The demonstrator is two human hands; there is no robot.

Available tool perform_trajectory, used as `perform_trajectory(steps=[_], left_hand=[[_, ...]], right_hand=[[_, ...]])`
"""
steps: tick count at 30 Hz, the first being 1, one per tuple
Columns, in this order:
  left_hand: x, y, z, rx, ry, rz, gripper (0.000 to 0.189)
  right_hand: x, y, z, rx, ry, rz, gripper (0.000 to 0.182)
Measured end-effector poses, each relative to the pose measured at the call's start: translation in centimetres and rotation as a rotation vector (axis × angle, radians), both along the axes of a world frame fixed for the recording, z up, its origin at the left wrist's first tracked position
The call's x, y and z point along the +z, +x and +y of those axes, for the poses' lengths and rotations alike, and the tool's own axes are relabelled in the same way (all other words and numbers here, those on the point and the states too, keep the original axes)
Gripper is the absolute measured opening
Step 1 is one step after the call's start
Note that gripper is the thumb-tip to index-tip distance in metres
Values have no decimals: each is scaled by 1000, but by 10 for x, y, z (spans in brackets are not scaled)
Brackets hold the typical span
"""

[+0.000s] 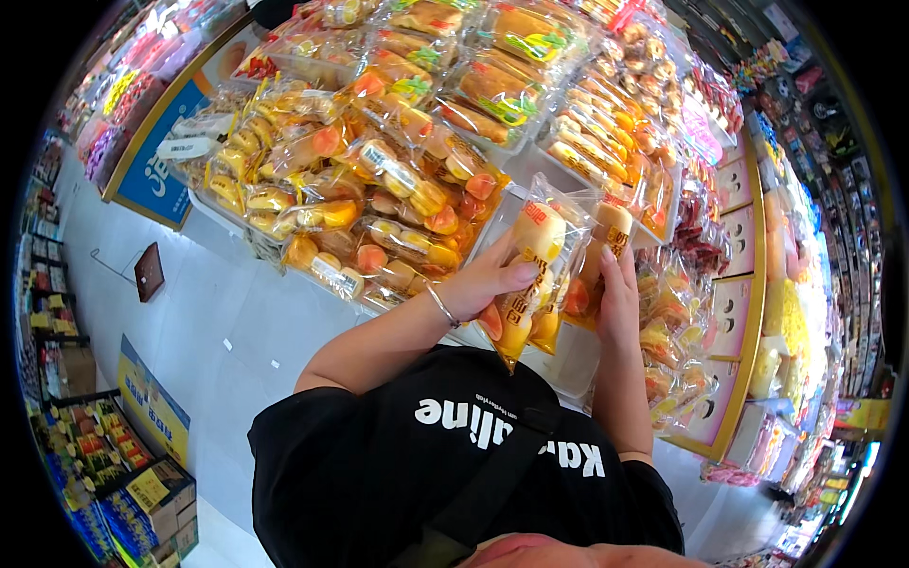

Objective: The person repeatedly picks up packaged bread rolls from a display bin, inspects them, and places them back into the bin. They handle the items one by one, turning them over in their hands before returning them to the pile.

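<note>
My left hand (483, 284), with a metal bangle on the wrist, grips a clear and orange plastic bag of bread rolls (541, 231). Its thumb lies across the printed front, and another bag shows partly behind it. In my right hand (619, 295) is a second bag of bread (609, 219), held upright close beside the first. Below and between the hands lies a white plastic tray (575, 355), partly hidden by the bags. Left of my left hand, a heap of similar packaged bread (398, 192) fills another tray.
Trays of larger packaged loaves (497, 82) and filled rolls (593, 142) stand farther back. Bagged buns (675, 334) lie to the right, inside a gold-edged display panel (735, 312). A brown dustpan (149, 272) is on the tiled floor; stacked cartons (149, 500) stand at lower left.
</note>
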State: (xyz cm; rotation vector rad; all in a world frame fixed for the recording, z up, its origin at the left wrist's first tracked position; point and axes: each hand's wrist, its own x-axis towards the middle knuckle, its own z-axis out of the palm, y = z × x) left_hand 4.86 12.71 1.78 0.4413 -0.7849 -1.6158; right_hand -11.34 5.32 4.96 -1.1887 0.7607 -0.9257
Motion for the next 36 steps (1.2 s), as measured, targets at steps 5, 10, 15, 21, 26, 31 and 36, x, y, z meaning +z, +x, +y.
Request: perform_trajectory(steps=[5, 10, 15, 21, 26, 31, 36], left_hand=[[3, 1, 3, 68, -49, -57, 82], [-11, 2, 3, 6, -28, 8, 77], [-4, 3, 11, 186, 13, 107, 69], [-3, -1, 12, 85, 45, 130, 65], [-5, -5, 11, 101, 54, 115, 68], [0, -6, 11, 98, 66, 130, 71], [0, -9, 7, 117, 80, 146, 68]], right_hand=[[-11, 6, 6, 126, -159, 85, 40], [-4, 10, 9, 121, -48, 19, 40], [10, 10, 11, 123, 29, 33, 38], [0, 10, 10, 271, -84, 40, 44], [1, 4, 8, 298, -140, 117, 45], [10, 1, 5, 236, -120, 142, 46], [1, 5, -1, 278, -151, 111, 48]])
